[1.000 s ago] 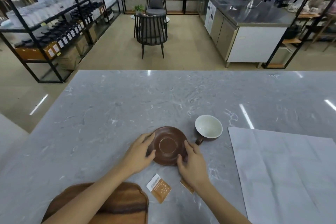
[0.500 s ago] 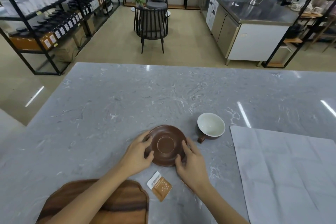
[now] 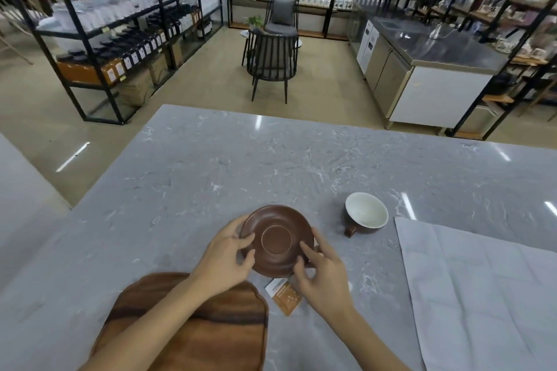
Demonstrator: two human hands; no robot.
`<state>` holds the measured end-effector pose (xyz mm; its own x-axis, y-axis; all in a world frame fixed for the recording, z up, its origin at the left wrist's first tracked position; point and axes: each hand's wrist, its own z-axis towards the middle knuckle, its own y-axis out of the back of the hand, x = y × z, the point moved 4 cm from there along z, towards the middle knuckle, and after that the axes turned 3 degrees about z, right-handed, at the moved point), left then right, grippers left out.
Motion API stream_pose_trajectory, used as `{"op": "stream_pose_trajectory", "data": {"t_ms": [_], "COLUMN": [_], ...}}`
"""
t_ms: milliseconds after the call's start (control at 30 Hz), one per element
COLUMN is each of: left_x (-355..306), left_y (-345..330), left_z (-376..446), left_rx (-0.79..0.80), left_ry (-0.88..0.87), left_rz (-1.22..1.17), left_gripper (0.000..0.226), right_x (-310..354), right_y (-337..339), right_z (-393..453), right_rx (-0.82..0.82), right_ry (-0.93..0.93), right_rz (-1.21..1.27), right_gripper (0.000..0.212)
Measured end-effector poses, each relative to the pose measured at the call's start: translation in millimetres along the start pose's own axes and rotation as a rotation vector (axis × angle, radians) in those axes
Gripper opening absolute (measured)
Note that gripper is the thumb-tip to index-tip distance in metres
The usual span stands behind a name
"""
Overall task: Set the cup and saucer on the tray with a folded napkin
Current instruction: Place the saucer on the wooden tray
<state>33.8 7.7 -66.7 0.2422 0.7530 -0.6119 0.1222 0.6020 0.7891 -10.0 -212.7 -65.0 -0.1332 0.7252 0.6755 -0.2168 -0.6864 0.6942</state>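
Two bare forearms, no sleeves in view as far as the frame's lower edge. No watch, ring or glove on left hand [image 3: 224, 259] or right hand [image 3: 324, 275]. Short, unpainted nails on the fingers [image 3: 307, 251].

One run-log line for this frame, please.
step: saucer pickup | both hands: left hand, right hand grip saucer | cup on counter | tray bare | napkin unfolded

**Open stone ahead, clutter close in**

The tabletop [image 3: 211, 178] lies bare beyond and left of the saucer [image 3: 276, 240]. The cup [image 3: 365, 215] stands to its right, the napkin [image 3: 482, 289] further right, the packet [image 3: 284, 296] and tray [image 3: 211, 328] nearer.
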Motion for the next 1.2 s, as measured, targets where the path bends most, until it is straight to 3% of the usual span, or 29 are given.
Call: {"op": "stream_pose_trajectory", "data": {"t_ms": [467, 1200], "left_x": [24.5, 72.3], "left_y": [56.4, 45.4], "left_z": [-86.5, -179.1], "left_rx": [-0.112, 0.002], "left_ry": [0.022, 0.124], "left_rz": [0.027, 0.007], "left_gripper": [0.046, 0.047], "right_x": [79.2, 101.3], "right_y": [-14.7, -78.5], "right_z": [-54.2, -155.6], "right_rx": [0.003, 0.067], "right_ry": [0.052, -0.087], "right_rz": [0.031, 0.046], "right_gripper": [0.031, 0.03]}}
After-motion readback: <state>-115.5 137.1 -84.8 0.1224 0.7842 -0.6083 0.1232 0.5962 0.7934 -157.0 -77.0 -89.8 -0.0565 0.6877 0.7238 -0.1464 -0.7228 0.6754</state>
